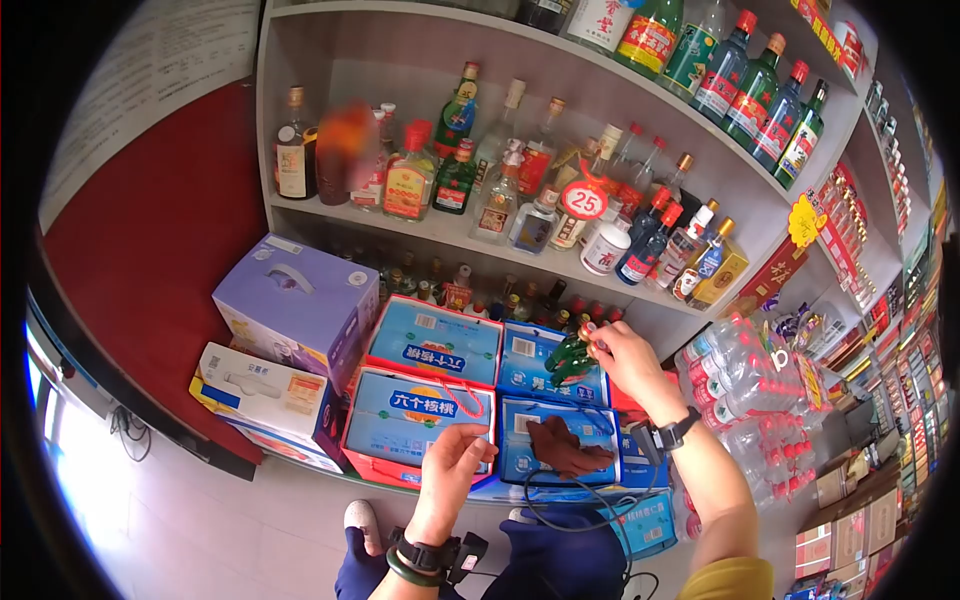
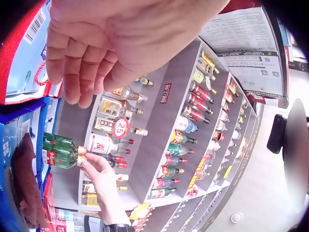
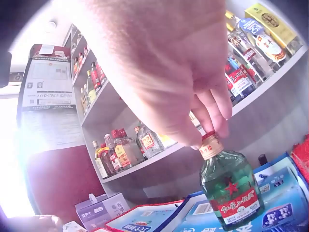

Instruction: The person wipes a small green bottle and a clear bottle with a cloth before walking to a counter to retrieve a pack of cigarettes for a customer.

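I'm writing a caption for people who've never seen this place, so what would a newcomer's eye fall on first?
Probably the right hand, pinching at least one green bottle by its top, above the blue boxes. Next, perhaps, the round tag reading 25 among the bottles on the shelf behind, and the purple box to the left of the blue ones.

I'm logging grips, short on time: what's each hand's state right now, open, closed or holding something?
Left hand: open, fingers relaxed, holding nothing.
Right hand: closed, holding at least one green bottle by the neck.
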A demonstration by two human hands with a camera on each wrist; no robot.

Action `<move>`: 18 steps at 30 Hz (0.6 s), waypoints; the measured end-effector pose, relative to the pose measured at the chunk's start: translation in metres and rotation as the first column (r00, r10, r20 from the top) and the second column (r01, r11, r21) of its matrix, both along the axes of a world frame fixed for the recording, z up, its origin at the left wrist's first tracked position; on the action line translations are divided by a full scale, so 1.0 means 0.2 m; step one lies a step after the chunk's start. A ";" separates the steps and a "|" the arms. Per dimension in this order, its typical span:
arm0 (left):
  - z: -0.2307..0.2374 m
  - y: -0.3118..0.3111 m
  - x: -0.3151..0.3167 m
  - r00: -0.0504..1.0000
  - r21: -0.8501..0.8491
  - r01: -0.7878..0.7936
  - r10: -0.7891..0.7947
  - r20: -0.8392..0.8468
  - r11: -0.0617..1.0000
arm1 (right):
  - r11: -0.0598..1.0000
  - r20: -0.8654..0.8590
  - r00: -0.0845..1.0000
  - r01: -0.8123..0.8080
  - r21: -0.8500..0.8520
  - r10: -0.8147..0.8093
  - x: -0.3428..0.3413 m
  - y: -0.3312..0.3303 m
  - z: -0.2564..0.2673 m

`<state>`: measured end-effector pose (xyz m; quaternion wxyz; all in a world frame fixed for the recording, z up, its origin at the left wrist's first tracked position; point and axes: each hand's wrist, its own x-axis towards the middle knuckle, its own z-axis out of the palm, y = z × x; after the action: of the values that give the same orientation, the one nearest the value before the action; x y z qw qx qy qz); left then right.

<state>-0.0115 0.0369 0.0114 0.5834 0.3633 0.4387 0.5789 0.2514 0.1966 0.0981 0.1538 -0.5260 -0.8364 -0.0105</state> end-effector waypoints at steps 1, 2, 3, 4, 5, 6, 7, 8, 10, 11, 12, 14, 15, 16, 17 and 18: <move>0.00 0.00 0.00 1.000 0.001 -0.005 0.005 -0.001 1.000 | 0.999 0.046 0.999 0.001 0.039 -0.003 0.00 -0.01 -0.01; 0.01 0.00 0.00 1.000 0.002 0.002 -0.002 0.002 1.000 | 1.000 0.018 1.000 -0.001 0.029 0.000 0.00 -0.03 -0.02; 0.01 0.00 0.00 1.000 0.004 0.009 -0.009 0.006 1.000 | 1.000 0.021 1.000 -0.003 0.029 0.003 0.01 -0.04 -0.03; 0.01 0.00 0.01 1.000 0.006 0.006 -0.007 0.008 1.000 | 1.000 -0.009 1.000 -0.010 0.026 0.010 0.01 -0.06 -0.03; 0.00 0.00 0.01 1.000 0.026 0.009 -0.010 0.018 1.000 | 0.999 -0.040 0.999 -0.022 0.026 0.023 0.01 -0.07 -0.03; -0.01 0.00 0.01 1.000 0.050 0.007 -0.008 0.026 0.999 | 1.000 -0.031 0.999 -0.017 0.026 0.018 0.02 -0.07 -0.04; -0.03 0.00 0.02 0.999 0.064 0.003 -0.005 0.036 0.998 | 0.999 -0.024 1.000 -0.018 0.028 0.019 0.03 -0.06 -0.05; -0.05 0.01 0.02 0.999 0.068 0.003 -0.006 0.044 0.998 | 0.999 -0.001 0.999 -0.039 0.010 0.039 0.04 -0.06 -0.04; -0.05 0.01 0.02 0.998 0.060 0.006 -0.010 0.059 0.998 | 0.997 0.021 0.997 -0.076 0.000 0.076 -0.04 -0.05 0.04; -0.06 0.01 0.01 0.998 0.066 0.008 -0.012 0.062 0.998 | 0.994 0.045 0.993 -0.113 0.006 0.112 -0.07 -0.04 0.10; -0.05 0.01 0.01 0.998 0.065 0.008 -0.012 0.060 0.998 | 0.989 0.068 0.987 -0.147 0.009 0.146 -0.12 -0.05 0.17; -0.05 0.00 0.00 0.998 0.065 0.013 -0.017 0.056 0.998 | 0.978 0.014 0.978 -0.208 0.032 0.208 -0.26 -0.02 0.33; -0.04 0.00 0.00 0.999 0.065 0.006 -0.010 0.053 0.998 | 0.974 -0.037 0.974 -0.223 0.030 0.224 -0.34 0.00 0.41; -0.03 0.00 -0.01 0.998 0.057 0.008 -0.011 0.054 0.998 | 0.972 -0.056 0.971 -0.229 0.043 0.232 -0.42 0.03 0.48; -0.02 -0.01 -0.01 0.998 0.050 0.012 -0.014 0.056 0.999 | 0.971 -0.074 0.969 -0.234 0.054 0.237 -0.50 0.08 0.54; -0.04 0.00 -0.01 0.998 0.067 0.013 -0.018 0.066 0.998 | 0.962 -0.068 0.962 -0.256 0.095 0.263 -0.57 0.15 0.58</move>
<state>-0.0133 0.0365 0.0044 0.5899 0.3663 0.3966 0.6005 0.1376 0.2266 0.2141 0.2095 -0.4048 -0.8901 -0.0047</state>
